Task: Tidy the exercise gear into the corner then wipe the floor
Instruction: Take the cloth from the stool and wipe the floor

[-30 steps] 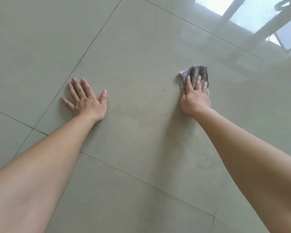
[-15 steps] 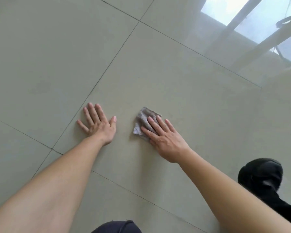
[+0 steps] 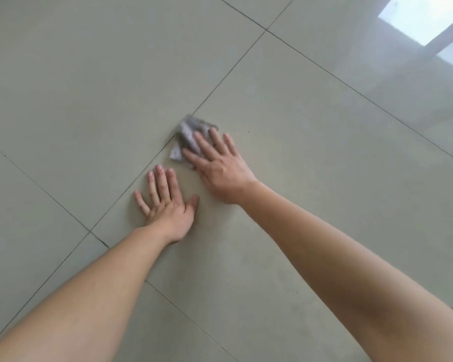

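A small grey cloth lies crumpled on the pale glossy tiled floor, across a grout line. My right hand presses flat on the cloth with fingers spread; only the cloth's far and left edges show past the fingers. My left hand rests palm-down on the tile just below and left of the right hand, fingers apart, holding nothing. No exercise gear is in view.
Dark grout lines cross the floor diagonally. A bright window reflection with a dark frame shines on the tiles at the top right.
My right hand has swept the cloth from the right toward the left, ending just beyond my left hand. The view has shifted; the dark shape at lower right is out of frame.
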Demonstrator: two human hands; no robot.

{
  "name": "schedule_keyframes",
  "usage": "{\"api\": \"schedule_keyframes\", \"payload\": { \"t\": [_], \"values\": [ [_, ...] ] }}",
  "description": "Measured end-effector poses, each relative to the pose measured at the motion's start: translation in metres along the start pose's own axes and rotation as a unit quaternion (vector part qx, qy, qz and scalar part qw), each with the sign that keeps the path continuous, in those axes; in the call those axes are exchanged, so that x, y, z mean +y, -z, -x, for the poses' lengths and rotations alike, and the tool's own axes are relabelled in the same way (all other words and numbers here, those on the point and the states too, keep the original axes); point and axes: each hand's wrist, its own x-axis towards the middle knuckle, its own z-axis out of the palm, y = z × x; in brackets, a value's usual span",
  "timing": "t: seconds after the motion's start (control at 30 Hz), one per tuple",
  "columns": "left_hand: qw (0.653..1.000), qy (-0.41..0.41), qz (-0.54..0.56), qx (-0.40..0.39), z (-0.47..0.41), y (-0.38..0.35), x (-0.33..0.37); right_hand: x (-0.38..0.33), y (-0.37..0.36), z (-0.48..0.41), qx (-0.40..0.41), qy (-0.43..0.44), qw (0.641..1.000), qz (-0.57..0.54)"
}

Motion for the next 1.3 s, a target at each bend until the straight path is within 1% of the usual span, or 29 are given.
{"api": "schedule_keyframes", "payload": {
  "t": [0.07, 0.1, 0.13, 0.17, 0.2, 0.27, 0.3, 0.33, 0.37, 0.4, 0.47, 0.5, 0.53, 0.57, 0.6, 0.63, 0.7, 0.77, 0.8, 0.83, 0.9, 0.97, 1.03, 1.17, 1.2, 1.23, 1.3],
  "values": [
    [1.0, 0.002, -0.003, 0.001, 0.0, 0.0, 0.0, 0.011, 0.006, -0.005, -0.025, 0.088, 0.996, 0.019],
    [1.0, 0.002, -0.003, -0.001, -0.001, 0.0, 0.0, 0.028, 0.014, -0.015, -0.019, 0.102, 0.994, 0.03],
    [1.0, 0.001, -0.001, -0.005, -0.001, 0.001, 0.0, 0.047, 0.022, -0.025, -0.006, 0.084, 0.996, 0.035],
    [1.0, 0.0, 0.0, -0.008, -0.002, 0.001, 0.0, 0.069, 0.033, -0.036, 0.012, 0.027, 0.999, 0.028],
    [1.0, 0.001, 0.0, -0.009, -0.002, 0.001, -0.001, 0.093, 0.044, -0.044, 0.025, -0.06, 0.998, 0.008],
    [1.0, 0.004, -0.002, -0.006, 0.0, 0.001, 0.0, 0.129, 0.06, -0.047, 0.045, -0.234, 0.97, -0.053],
    [1.0, 0.004, -0.003, -0.002, 0.0, 0.001, 0.001, 0.134, 0.06, -0.04, 0.049, -0.281, 0.957, -0.059],
    [1.0, 0.004, -0.003, 0.002, 0.0, 0.001, 0.001, 0.13, 0.056, -0.03, 0.05, -0.289, 0.955, -0.042],
    [1.0, 0.006, 0.002, 0.001, -0.001, 0.001, 0.001, 0.118, 0.049, -0.018, 0.047, -0.26, 0.964, -0.021],
    [1.0, 0.011, 0.008, -0.003, -0.002, 0.002, 0.002, 0.104, 0.041, -0.002, 0.037, -0.201, 0.979, -0.009],
    [1.0, 0.023, 0.006, 0.01, -0.001, 0.002, 0.004, 0.079, 0.021, 0.039, 0.011, -0.051, 0.999, 0.003],
    [0.998, 0.023, 0.006, 0.05, 0.0, 0.002, 0.006, 0.077, 0.014, 0.061, -0.003, 0.009, 1.0, 0.012],
    [0.994, 0.023, 0.015, 0.11, 0.001, 0.002, 0.011, 0.084, 0.012, 0.078, -0.018, 0.039, 0.999, 0.021],
    [0.984, 0.026, 0.033, 0.171, 0.0, 0.004, 0.019, 0.099, 0.014, 0.088, -0.024, 0.043, 0.998, 0.026],
    [0.976, 0.025, 0.054, 0.21, -0.005, 0.007, 0.032, 0.117, 0.017, 0.093, -0.018, 0.021, 0.999, 0.032],
    [0.973, 0.016, 0.07, 0.219, -0.012, 0.01, 0.048, 0.135, 0.019, 0.095, -0.002, -0.02, 0.999, 0.036],
    [0.976, -0.019, 0.075, 0.201, -0.035, 0.012, 0.083, 0.167, 0.026, 0.091, 0.03, -0.134, 0.99, 0.024],
    [0.981, -0.04, 0.051, 0.182, -0.05, 0.017, 0.11, 0.183, 0.033, 0.084, 0.053, -0.232, 0.971, -0.015],
    [0.983, -0.041, 0.036, 0.174, -0.057, 0.017, 0.117, 0.185, 0.035, 0.076, 0.059, -0.259, 0.964, -0.025],
    [0.986, -0.04, 0.018, 0.161, -0.063, 0.017, 0.12, 0.186, 0.035, 0.066, 0.062, -0.268, 0.961, -0.026],
    [0.994, -0.041, -0.001, 0.105, -0.069, 0.023, 0.118, 0.178, 0.036, 0.041, 0.065, -0.236, 0.969, -0.025],
    [0.998, -0.039, 0.0, 0.051, -0.065, 0.03, 0.114, 0.165, 0.04, 0.014, 0.065, -0.172, 0.983, -0.017],
    [0.999, -0.036, -0.008, 0.033, -0.063, 0.032, 0.115, 0.156, 0.047, -0.012, 0.056, -0.119, 0.991, -0.012],
    [0.999, -0.028, -0.02, 0.03, -0.061, 0.034, 0.12, 0.141, 0.062, -0.065, 0.008, 0.026, 0.999, 0.03],
    [0.999, -0.024, -0.021, 0.027, -0.061, 0.035, 0.12, 0.147, 0.068, -0.077, 0.001, 0.035, 0.999, 0.027],
    [0.999, -0.022, -0.024, 0.022, -0.061, 0.036, 0.12, 0.158, 0.075, -0.086, 0.003, 0.018, 1.0, 0.021],
    [0.999, -0.025, -0.028, 0.012, -0.062, 0.036, 0.12, 0.194, 0.088, -0.098, 0.03, -0.082, 0.996, -0.005]
  ]
}}
